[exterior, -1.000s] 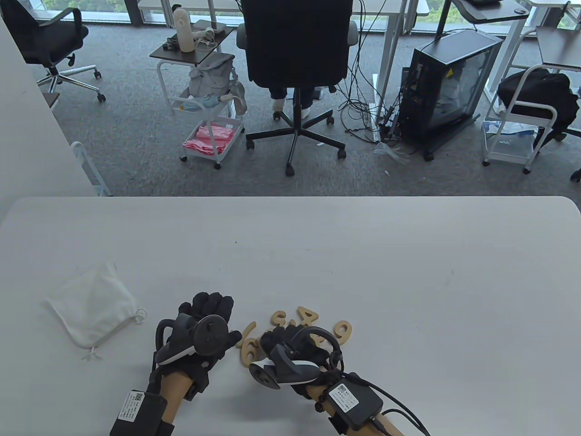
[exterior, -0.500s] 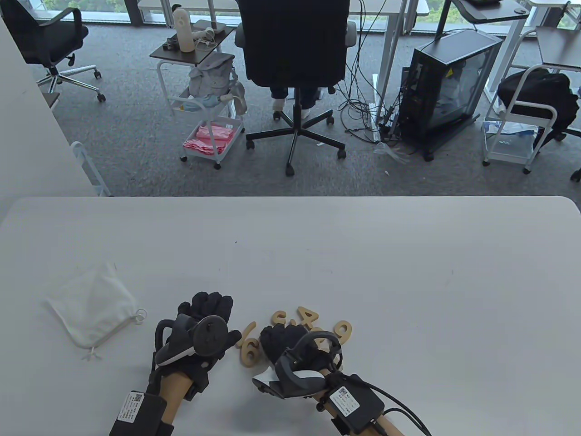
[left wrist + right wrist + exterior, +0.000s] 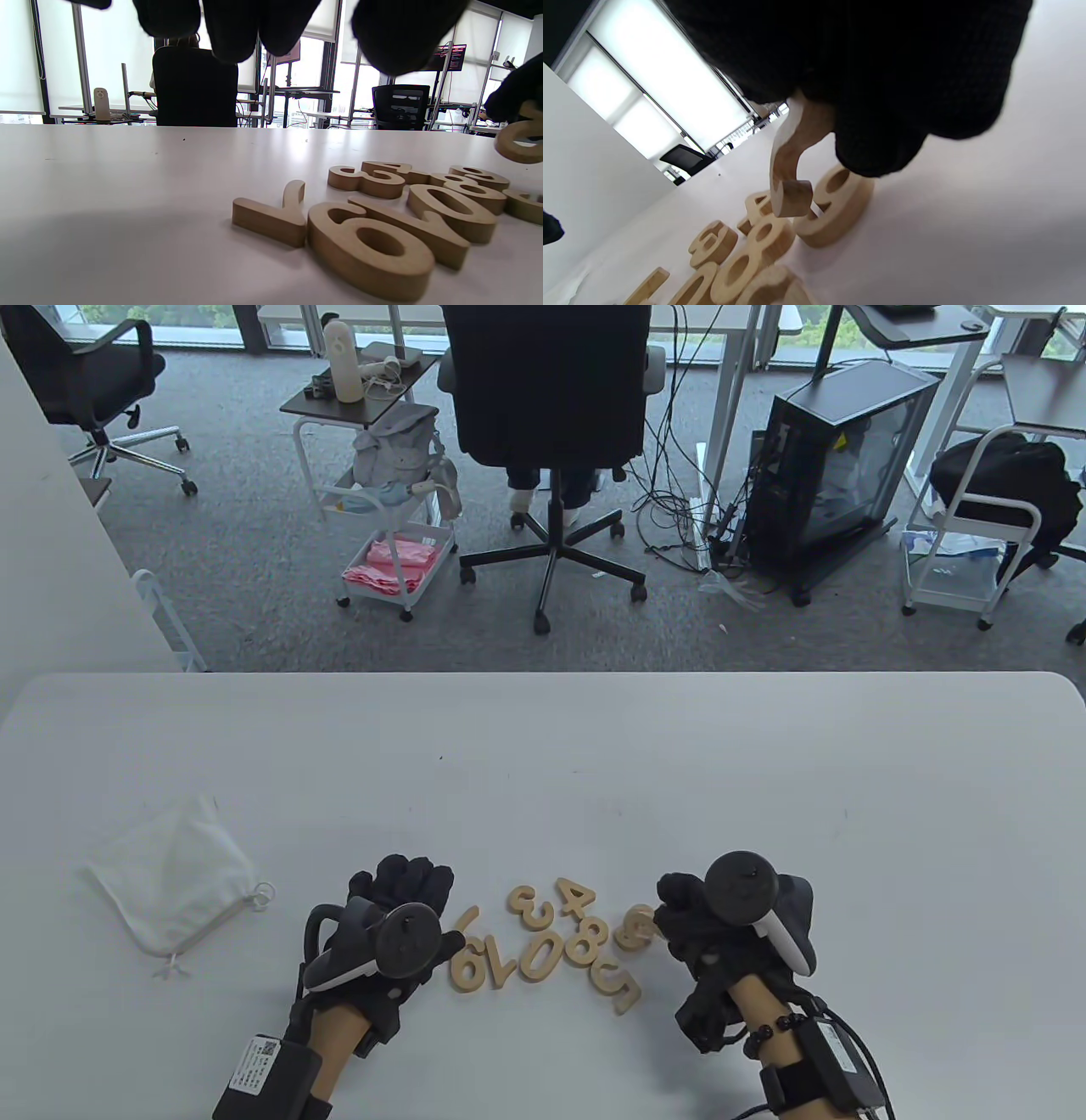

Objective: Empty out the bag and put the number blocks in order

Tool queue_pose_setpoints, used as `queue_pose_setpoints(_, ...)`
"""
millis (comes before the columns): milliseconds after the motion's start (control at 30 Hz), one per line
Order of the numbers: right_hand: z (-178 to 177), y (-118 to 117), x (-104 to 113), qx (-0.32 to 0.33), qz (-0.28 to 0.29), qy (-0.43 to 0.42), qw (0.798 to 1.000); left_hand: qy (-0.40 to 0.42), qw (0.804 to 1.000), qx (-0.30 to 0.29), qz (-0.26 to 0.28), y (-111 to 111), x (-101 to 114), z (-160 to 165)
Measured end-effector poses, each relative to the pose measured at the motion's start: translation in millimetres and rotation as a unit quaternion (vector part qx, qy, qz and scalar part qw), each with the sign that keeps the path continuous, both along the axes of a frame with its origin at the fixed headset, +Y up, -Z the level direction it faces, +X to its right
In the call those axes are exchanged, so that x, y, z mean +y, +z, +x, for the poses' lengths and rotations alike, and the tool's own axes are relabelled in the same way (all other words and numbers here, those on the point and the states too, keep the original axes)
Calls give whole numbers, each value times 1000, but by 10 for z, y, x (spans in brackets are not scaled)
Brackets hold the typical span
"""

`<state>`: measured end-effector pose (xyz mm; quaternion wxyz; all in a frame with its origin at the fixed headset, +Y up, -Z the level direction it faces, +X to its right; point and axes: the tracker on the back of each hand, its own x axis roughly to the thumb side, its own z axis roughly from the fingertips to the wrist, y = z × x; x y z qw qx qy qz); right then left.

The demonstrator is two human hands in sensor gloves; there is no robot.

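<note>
Right hand (image 3: 721,933) shifted right off the number blocks (image 3: 543,954), pinching one block (image 3: 789,169), left hand (image 3: 394,916) loose

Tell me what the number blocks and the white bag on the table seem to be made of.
The number blocks look like unpainted light wood or fibreboard: matte tan faces, thick cut edges, no gloss. The white bag looks like thin soft fabric, probably cotton or a nonwoven; it lies limp and creased, with a drawstring cord at its mouth.

This is an office. Black swivel chairs (image 3: 547,407) stand on grey carpet (image 3: 254,551) beside a black computer tower (image 3: 836,466). White height-adjustable desks (image 3: 730,356) line large windows.
</note>
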<state>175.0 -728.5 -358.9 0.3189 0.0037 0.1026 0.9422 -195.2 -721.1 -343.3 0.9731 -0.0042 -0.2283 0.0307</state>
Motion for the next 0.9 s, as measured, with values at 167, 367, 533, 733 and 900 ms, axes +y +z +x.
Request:
queue_pose_setpoints(167, 26, -30, -158, -5, -66, 56, 996, 3, 1000, -21, -2, 48, -13, 156)
queue_pose_setpoints(367, -3, -50, -236, -9, -89, 87, 992, -4, 999, -37, -5, 111, -6, 445)
queue_pose_setpoints(533, -101, -35, -260, 11, -83, 168, 982, -53, 997, -40, -30, 102, -55, 805)
queue_pose_setpoints(733, -102, -15, -186, 7, -63, 177, 982, -153, 986, -35, -53, 59, -208, 1307)
queue_pose_setpoints(900, 72, 35, 16, -34, 2, 164, 986, -227, 971, -5, -73, -6, -362, 1533)
